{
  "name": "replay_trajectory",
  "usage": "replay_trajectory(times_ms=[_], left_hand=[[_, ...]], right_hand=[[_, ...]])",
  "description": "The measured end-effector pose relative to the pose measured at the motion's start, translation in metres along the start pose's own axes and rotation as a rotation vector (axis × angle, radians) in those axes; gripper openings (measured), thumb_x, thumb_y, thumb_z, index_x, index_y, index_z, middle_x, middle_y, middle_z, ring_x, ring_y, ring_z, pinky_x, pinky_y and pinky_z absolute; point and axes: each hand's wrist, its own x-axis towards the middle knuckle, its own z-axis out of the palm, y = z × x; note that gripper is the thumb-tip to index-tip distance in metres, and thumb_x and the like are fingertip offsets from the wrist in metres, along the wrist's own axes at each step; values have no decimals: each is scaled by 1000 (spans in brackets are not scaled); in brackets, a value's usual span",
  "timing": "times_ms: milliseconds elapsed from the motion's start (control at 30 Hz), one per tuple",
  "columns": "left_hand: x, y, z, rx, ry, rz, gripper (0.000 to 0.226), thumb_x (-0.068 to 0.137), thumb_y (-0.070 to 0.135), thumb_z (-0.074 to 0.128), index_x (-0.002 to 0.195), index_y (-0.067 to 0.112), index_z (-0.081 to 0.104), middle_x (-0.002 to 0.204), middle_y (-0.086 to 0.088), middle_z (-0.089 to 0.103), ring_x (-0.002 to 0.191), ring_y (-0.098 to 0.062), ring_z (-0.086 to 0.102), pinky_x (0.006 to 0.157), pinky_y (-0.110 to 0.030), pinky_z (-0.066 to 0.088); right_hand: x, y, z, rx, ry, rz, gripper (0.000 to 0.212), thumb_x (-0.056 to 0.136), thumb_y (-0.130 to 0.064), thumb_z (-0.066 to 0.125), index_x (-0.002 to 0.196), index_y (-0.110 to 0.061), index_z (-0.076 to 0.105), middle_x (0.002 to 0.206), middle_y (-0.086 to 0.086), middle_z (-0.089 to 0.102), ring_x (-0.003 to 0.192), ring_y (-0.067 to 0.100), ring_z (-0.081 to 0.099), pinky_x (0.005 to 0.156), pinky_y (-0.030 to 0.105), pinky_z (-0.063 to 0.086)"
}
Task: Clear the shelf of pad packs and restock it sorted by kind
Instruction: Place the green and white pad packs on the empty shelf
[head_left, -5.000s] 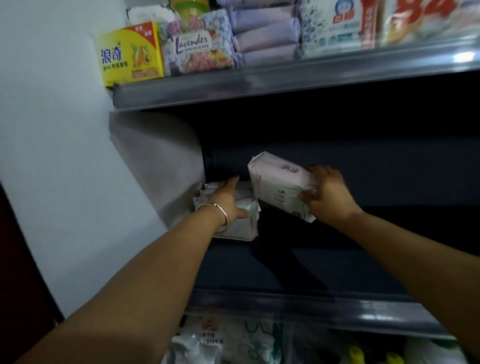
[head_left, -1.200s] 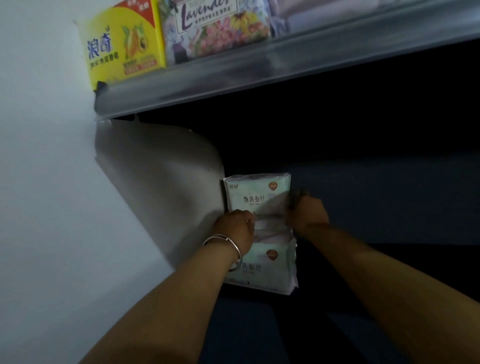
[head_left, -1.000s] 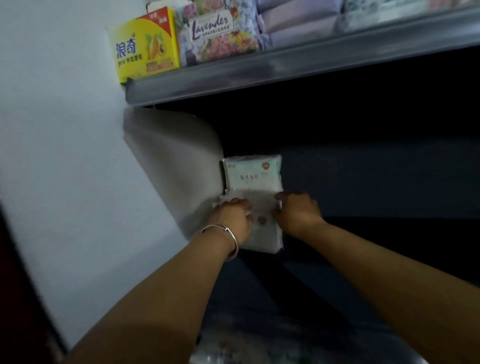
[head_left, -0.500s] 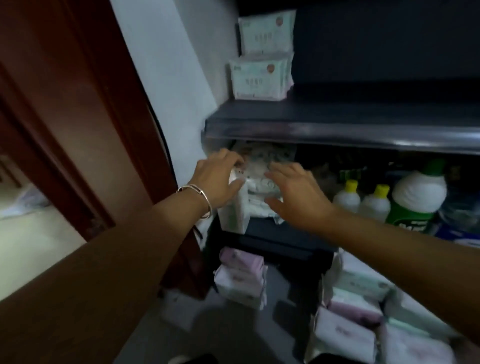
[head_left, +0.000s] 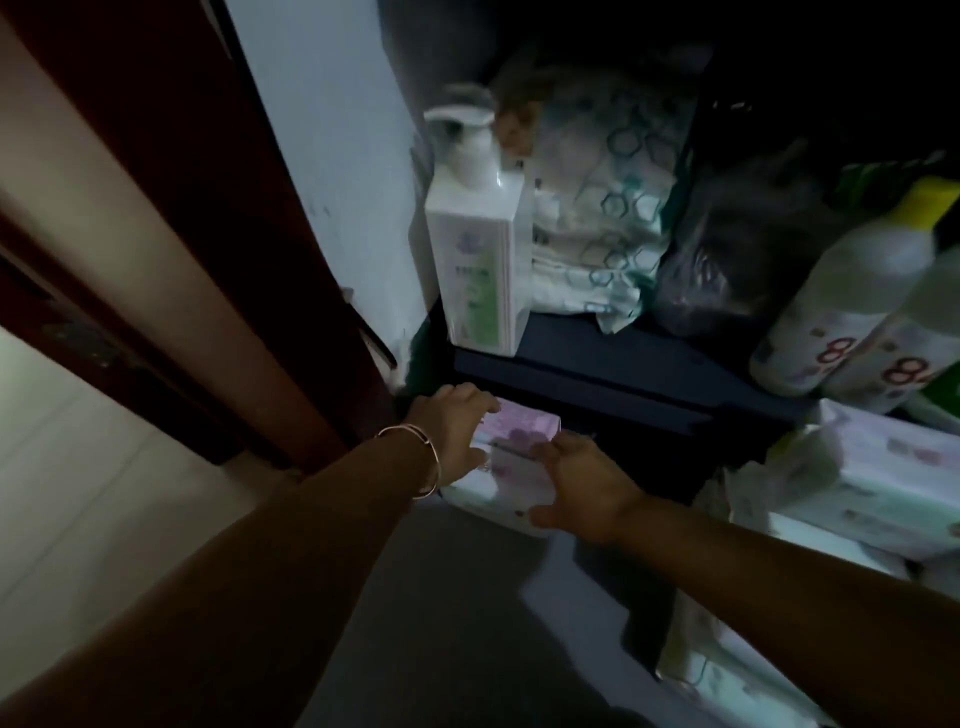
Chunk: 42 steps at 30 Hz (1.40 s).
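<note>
**Fetching the next packs from the floor**

Mid-restock, at the pick-up stage: reaching down to a small stack of pad packs (head_left: 511, 457) lying on the floor, just below the dark bottom shelf (head_left: 623, 384) and close to the door frame (head_left: 218, 291). Left hand (head_left: 457, 431) laid over the near-left edge of the top pack, fingers spread and relaxed rather than closed. Right hand (head_left: 582, 480) set flat against the right side of the stack, fingers straight, thumb out. No firm hold yet on either side.

Next move, most likely: squeezing the stack between both palms, lifting it clear, then carrying it up to its own kind on the shelf above, out of view here.

Top pack pale pink-purple with a darker blotchy print; lower packs whitish, soft plastic wrap, details blurred. More white packs (head_left: 872, 488) heaped to the right on the floor, still to be sorted.
</note>
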Motion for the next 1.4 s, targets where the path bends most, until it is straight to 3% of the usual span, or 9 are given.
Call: replay_trajectory(times_ms=[167,300,533,667,767,933,1000,1200,1400], left_hand=[[36,-11,35,0,36,-18,50,89,22,58,137,23,41,143,3,37,131,-20,34,105,-32,33],[52,-16,48,-10,65,-16,51,90,19,55,139,23,39,145,3,36,132,-20,31,104,-26,29],[71,-13,57,167,-33,2,68,91,21,55,149,19,19,155,0,19,140,-21,22,116,-30,15],[84,-7,64,352,-42,-59,78,85,23,62,148,13,17,147,-8,31,130,-28,32,110,-36,28],[84,-1,70,472,-11,-81,64,86,24,58,142,12,29,137,-10,37,124,-29,34,100,-40,33],[85,-3,74,504,-46,-76,54,86,27,57,136,17,37,137,-6,44,130,-26,36,113,-46,17],[83,-2,64,450,-131,-52,62,83,31,63,138,20,37,139,-5,47,131,-25,40,115,-42,19],[56,3,6,148,-332,-76,64,74,30,75,129,12,47,129,-7,55,112,-23,55,92,-30,47],[6,34,-84,174,-239,-60,53,72,32,75,117,12,55,118,-8,60,105,-24,59,86,-30,49]], right_hand=[[35,-3,36,-20,-30,123,98,76,-46,70,149,-16,12,147,10,27,133,29,28,109,39,33],[44,-6,51,-111,-25,122,80,81,-39,66,143,-11,24,142,14,31,128,29,33,107,41,32],[34,24,38,85,-5,73,74,76,-30,72,138,-23,33,136,3,40,123,18,39,100,33,40],[25,41,28,-5,-52,48,60,78,-29,69,131,-21,42,130,2,47,121,19,41,101,33,40],[24,47,28,-19,-85,40,52,79,-26,68,126,-21,45,127,3,51,119,20,45,100,34,41],[22,49,28,-29,-121,13,52,81,-25,68,127,-21,45,128,3,50,120,20,45,102,35,41],[18,50,24,-27,-121,0,53,80,-24,69,127,-21,45,128,3,50,120,20,45,103,35,41],[-13,47,-12,24,-36,-97,47,79,-24,68,123,-22,51,122,0,54,112,15,50,95,27,44],[-70,23,-81,64,78,-187,39,72,-23,73,110,-19,62,111,2,63,102,17,58,92,32,48]])
